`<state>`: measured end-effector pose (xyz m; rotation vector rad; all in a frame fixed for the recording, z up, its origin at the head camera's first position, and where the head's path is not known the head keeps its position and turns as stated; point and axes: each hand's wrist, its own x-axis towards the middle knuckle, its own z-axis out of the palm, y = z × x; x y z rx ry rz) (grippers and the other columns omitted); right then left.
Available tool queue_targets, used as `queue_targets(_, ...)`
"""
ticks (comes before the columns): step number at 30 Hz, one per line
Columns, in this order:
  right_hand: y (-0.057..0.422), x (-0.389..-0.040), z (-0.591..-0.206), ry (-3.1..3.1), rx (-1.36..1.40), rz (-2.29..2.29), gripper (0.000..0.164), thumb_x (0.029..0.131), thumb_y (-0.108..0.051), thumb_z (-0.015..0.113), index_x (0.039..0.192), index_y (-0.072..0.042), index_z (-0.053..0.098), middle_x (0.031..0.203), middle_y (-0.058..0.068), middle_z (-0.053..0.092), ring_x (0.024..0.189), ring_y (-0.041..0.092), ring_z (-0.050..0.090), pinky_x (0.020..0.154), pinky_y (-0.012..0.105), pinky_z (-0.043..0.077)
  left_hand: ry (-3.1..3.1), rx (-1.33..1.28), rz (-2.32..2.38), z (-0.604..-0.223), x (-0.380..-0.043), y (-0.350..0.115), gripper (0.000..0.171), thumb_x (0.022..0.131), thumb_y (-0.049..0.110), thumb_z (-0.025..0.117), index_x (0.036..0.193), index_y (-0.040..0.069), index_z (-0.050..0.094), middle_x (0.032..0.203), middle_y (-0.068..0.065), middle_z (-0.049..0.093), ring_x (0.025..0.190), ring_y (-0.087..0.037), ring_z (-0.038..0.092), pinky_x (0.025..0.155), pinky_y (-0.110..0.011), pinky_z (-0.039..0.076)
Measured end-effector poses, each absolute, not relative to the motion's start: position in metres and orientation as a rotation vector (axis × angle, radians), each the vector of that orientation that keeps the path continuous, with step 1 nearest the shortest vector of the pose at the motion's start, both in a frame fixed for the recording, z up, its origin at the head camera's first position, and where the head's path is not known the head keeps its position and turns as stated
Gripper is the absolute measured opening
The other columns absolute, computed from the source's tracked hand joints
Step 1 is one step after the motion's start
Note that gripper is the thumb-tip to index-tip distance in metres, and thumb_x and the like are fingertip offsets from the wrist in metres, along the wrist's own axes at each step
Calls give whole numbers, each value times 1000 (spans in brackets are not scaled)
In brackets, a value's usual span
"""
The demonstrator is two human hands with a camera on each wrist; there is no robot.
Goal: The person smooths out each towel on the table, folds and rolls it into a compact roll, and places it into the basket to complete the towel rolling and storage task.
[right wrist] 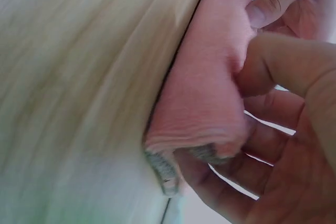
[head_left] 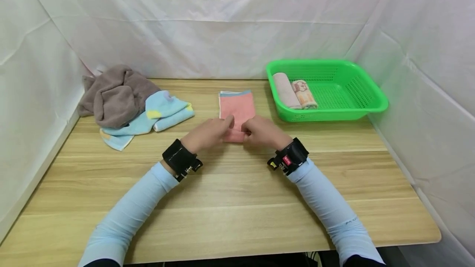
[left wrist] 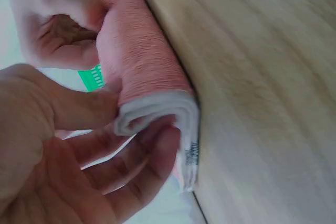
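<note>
A pink towel [head_left: 237, 108] with a blue band at its far end lies folded into a narrow strip on the table. Its near end is turned over into a roll, whose layered white edge [left wrist: 157, 100] shows in the left wrist view. My left hand [head_left: 211, 133] pinches the left end of this roll, thumb on top and fingers tucked into the fold. At the other end my right hand [head_left: 265, 132] grips the roll the same way, its thumb pressing the pink cloth [right wrist: 205, 72] in the right wrist view.
A green plastic basket [head_left: 334, 114] stands at the back right, holding a rolled pale towel [head_left: 286, 90] and a rolled patterned towel [head_left: 304, 94]. Back left, a crumpled grey-brown towel [head_left: 118, 94] lies against a blue and yellow towel [head_left: 168, 110]. White cloth walls enclose the wooden table [head_left: 230, 217].
</note>
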<state>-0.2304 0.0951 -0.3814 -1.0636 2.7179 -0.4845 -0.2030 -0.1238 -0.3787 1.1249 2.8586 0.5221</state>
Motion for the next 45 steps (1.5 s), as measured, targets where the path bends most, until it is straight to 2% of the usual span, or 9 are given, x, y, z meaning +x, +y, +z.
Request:
queue_targets(7, 98, -237, -384, 2723, -1076, -600, 18, 82, 1, 69, 93, -12, 67, 86, 2, 66, 82, 18, 61, 76, 33, 51, 2842, 1052, 542, -379, -205, -124, 9, 101, 0, 60, 104, 8, 61, 91, -8, 48, 77, -21, 47, 63, -29, 42)
queue_targets(14, 94, -228, -375, 2875, -1128, -324, 9, 75, -18, 79, 82, -20, 74, 84, -4, 62, 76, 15, 58, 66, 31, 48, 2855, 986, 504, -378, -207, -120, 10, 101, 6, 64, 101, 9, 73, 95, -7, 54, 82, -19, 50, 69, -28, 47)
queue_targets(18, 90, -225, -372, 2875, -1139, -251, 13, 72, -10, 76, 74, -18, 66, 73, -4, 57, 69, 15, 55, 59, 31, 41, 2867, 966, 490, -376, -206, -120, 8, 99, 8, 65, 97, 9, 73, 95, -8, 54, 79, -21, 53, 69, -30, 47)
queue_targets(24, 92, -225, -378, 2903, -1110, -318, 16, 82, -10, 79, 78, -18, 66, 73, -4, 59, 69, 15, 56, 61, 30, 43, 2972, 1035, 265, -372, -201, -117, 13, 86, 22, 79, 90, 13, 70, 99, -6, 57, 91, -26, 52, 76, -38, 47)
queue_targets(29, 94, -230, -386, 2891, -1075, -462, 13, 84, -9, 72, 75, -17, 68, 72, -4, 63, 66, 14, 57, 60, 28, 43, 3050, 1175, 77, -374, -196, -111, 14, 84, 15, 79, 87, 13, 66, 88, -4, 59, 83, -25, 55, 72, -39, 48)
queue_targets(34, 95, -234, -389, 2858, -1036, -527, 17, 73, -4, 65, 66, -19, 64, 66, -6, 60, 63, 13, 55, 58, 26, 40, 3037, 1273, 121, -379, -196, -107, 16, 81, 5, 76, 84, 12, 62, 72, -1, 55, 67, -20, 52, 64, -36, 46)
queue_targets(38, 96, -229, -384, 2833, -1046, -484, 29, 89, -28, 72, 63, -22, 60, 61, -8, 54, 60, 11, 52, 55, 27, 39, 3016, 1305, 174, -383, -198, -107, 16, 83, 4, 74, 82, 11, 60, 69, 0, 53, 63, -18, 49, 61, -35, 44)
queue_targets(41, 93, -222, -376, 2819, -1086, -387, 34, 86, -41, 80, 66, -22, 60, 62, -9, 54, 60, 11, 52, 54, 28, 39, 2994, 1280, 199, -384, -200, -110, 12, 86, 8, 72, 83, 12, 61, 72, 0, 56, 64, -17, 51, 63, -36, 47)
queue_targets(45, 88, -217, -370, 2800, -1124, -307, 29, 74, -18, 84, 67, -20, 56, 64, -8, 50, 63, 14, 51, 57, 29, 38, 2928, 1170, 280, -382, -203, -115, 13, 95, 21, 69, 86, 14, 62, 78, 2, 60, 68, -17, 56, 67, -38, 50)
